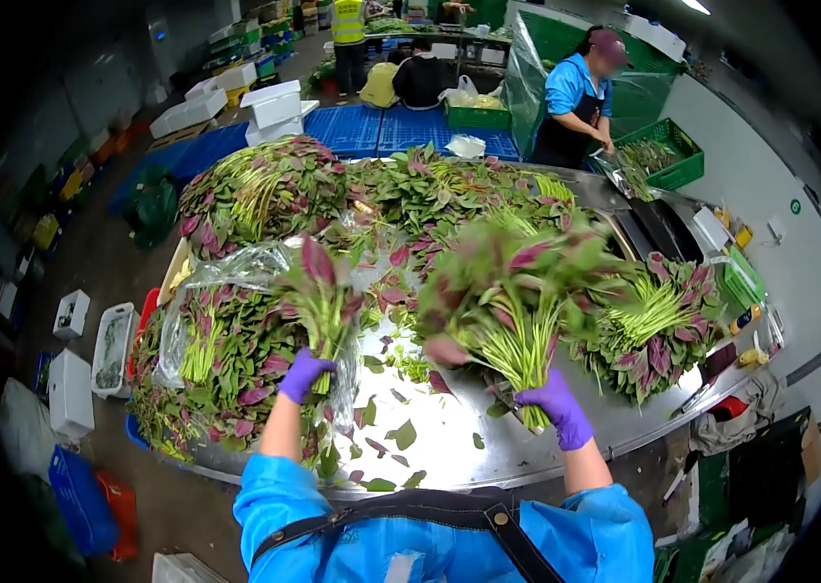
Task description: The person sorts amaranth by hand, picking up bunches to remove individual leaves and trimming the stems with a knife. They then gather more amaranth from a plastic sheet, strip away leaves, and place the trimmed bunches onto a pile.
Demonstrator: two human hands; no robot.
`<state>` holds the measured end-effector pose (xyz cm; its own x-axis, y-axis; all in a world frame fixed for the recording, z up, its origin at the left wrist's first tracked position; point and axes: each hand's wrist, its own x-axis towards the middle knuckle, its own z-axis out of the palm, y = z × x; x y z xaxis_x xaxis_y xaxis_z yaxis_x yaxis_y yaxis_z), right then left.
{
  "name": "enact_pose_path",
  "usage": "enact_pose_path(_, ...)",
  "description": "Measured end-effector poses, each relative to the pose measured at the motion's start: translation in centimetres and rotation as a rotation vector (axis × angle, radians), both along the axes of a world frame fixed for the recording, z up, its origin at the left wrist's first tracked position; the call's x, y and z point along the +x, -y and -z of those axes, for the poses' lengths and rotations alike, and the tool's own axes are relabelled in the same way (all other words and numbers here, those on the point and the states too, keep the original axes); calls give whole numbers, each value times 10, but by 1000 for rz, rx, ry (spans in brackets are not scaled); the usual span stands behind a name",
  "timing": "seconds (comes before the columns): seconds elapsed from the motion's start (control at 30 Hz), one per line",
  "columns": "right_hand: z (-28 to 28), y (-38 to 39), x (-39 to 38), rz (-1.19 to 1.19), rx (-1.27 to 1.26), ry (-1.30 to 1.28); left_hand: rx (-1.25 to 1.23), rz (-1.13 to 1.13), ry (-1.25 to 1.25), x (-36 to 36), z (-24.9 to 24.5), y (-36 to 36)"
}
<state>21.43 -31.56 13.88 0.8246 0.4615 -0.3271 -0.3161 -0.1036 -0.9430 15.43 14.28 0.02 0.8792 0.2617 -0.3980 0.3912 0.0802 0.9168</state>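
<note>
My left hand [307, 375], in a purple glove, is closed round the stems of a small bunch of red-green leafy vegetables [323, 301], over the left part of the metal table [449, 457]. In my right hand [556, 406], also purple-gloved, is a larger bunch [517, 311], its leaves blurred and its pale stems pointing down. A leafy pile with clear plastic [236, 267] lies at the left. Another bunch [653, 316] rests to the right. Loose leaves [401, 434] are scattered between my hands.
Leafy heaps [265, 189] cover the table's far side. A co-worker [576, 97] stands at the back right beside a green crate [678, 160]. Blue pallets [342, 126] and a white foam box [273, 105] are behind the table. Other people are farther back.
</note>
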Motion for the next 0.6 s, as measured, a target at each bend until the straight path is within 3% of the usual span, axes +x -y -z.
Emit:
enact_pose_path(0.03, -19, -4, -9, 2, 70, 51, 633, 41, 155, -3, 20, 0)
enact_pose_path(0.07, -28, -9, -15, 8, 145, 96, 793, -18, 83, -12, 39, 0)
enact_pose_path(0.1, -17, -11, -15, -2, 152, 95, 957, -73, 13, -18, 11, 16)
enact_pose_path(0.17, 43, -12, -21, -164, 14, 182, 968, -87, 63, -23, 27, 2)
enact_pose_path(0.2, 98, -9, -15, -335, -547, 355, 932, -156, 156, -24, 21, 3)
enact_pose_path(0.23, 61, -25, -20, -561, -767, 371, 892, -224, 239, -30, 15, 6)
enact_pose_path(0.3, 39, -29, -26, -377, -381, 284, 867, -306, 274, -36, -35, 17)
enact_pose_path(0.37, 13, -38, -34, -281, 52, -53, 749, -354, 425, -57, -57, 19)
enact_pose_path(0.43, 22, -56, -31, -599, -555, 118, 773, -363, 457, -67, -72, 20)
enact_pose_path(0.47, 17, -67, -39, -567, -668, 285, 709, -351, 435, -76, -80, 24)
enact_pose_path(0.57, 13, -62, -27, -412, -151, 211, 595, -399, 504, -80, -96, 30)
enact_pose_path(0.6, 24, -63, -20, -365, -30, -63, 580, -428, 591, -81, -99, 36)
